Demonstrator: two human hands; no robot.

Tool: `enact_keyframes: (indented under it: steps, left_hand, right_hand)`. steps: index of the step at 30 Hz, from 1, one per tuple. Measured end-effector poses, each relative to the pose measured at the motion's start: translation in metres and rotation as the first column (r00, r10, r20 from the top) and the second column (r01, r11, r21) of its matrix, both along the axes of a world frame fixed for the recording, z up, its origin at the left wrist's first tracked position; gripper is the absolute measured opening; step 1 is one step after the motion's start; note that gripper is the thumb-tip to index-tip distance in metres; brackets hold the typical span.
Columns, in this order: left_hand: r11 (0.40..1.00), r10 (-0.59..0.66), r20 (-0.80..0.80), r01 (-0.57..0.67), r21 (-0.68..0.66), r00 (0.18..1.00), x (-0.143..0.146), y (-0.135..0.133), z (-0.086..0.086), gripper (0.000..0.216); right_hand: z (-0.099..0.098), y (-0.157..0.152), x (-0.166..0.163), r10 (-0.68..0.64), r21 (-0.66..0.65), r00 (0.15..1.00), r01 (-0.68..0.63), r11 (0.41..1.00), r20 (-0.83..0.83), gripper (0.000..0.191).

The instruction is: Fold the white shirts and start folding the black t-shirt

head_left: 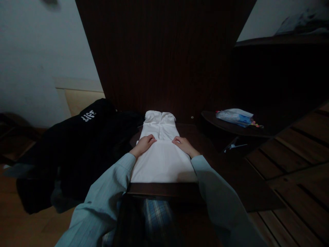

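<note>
A white shirt (163, 161) lies folded lengthwise on the dark wooden desk top, its near part doubled over with the edge running across the middle. The far end is narrower and rumpled, with a seam or gap down its centre. My left hand (144, 144) pinches that folded-over edge at its left corner, fingers curled on the cloth. At the right corner of the same edge, my right hand (185, 145) is closed in a like way. Both hands rest on the shirt, about level with each other.
Dark clothing (84, 147) with white lettering is heaped on the left. On the right, a rounded shelf (257, 133) bears a clear-and-blue plastic packet (236, 117). A tall dark panel (164, 61) stands behind the desk (164, 189). Wooden slats (295, 192) show at lower right.
</note>
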State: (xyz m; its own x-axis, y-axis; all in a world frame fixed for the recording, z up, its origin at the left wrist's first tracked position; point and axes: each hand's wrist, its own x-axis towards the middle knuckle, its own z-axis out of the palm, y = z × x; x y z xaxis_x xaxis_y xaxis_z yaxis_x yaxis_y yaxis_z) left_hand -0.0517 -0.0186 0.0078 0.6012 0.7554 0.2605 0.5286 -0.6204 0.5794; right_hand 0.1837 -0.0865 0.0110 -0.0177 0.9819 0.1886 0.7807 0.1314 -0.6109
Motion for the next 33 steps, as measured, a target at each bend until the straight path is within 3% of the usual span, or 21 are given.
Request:
enact_keyframes:
  steps: [8,13,16,28,33]
  left_hand:
    - [0.999,0.052,-0.154,-0.052,0.007,0.987,-0.014,0.003,0.013,0.025]
    - [0.972,-0.057,-0.111,0.03,-0.233,0.992,-0.045,0.019,0.021,0.031]
    - [0.952,-0.088,-0.043,0.071,-0.299,0.995,-0.054,0.024,0.019,0.031]
    - [0.95,-0.034,0.038,0.044,-0.308,0.999,-0.049,0.025,0.012,0.026]
    - [0.974,0.014,0.017,-0.009,-0.228,1.0,-0.046,0.024,0.011,0.022]
  right_hand:
    - [-0.001,-0.006,0.014,-0.032,0.023,0.998,0.033,0.999,-0.049,0.026]
    - [-0.003,-0.01,0.034,-0.001,-0.08,0.987,-0.012,0.997,-0.16,0.029]
    - [-0.006,-0.008,0.039,0.006,-0.083,0.982,-0.023,0.996,-0.191,0.026]
    - [-0.006,-0.007,0.039,0.011,-0.057,0.961,-0.028,0.998,-0.276,0.023]
    - [-0.008,-0.006,0.038,-0.021,-0.051,0.97,0.009,0.999,-0.241,0.021]
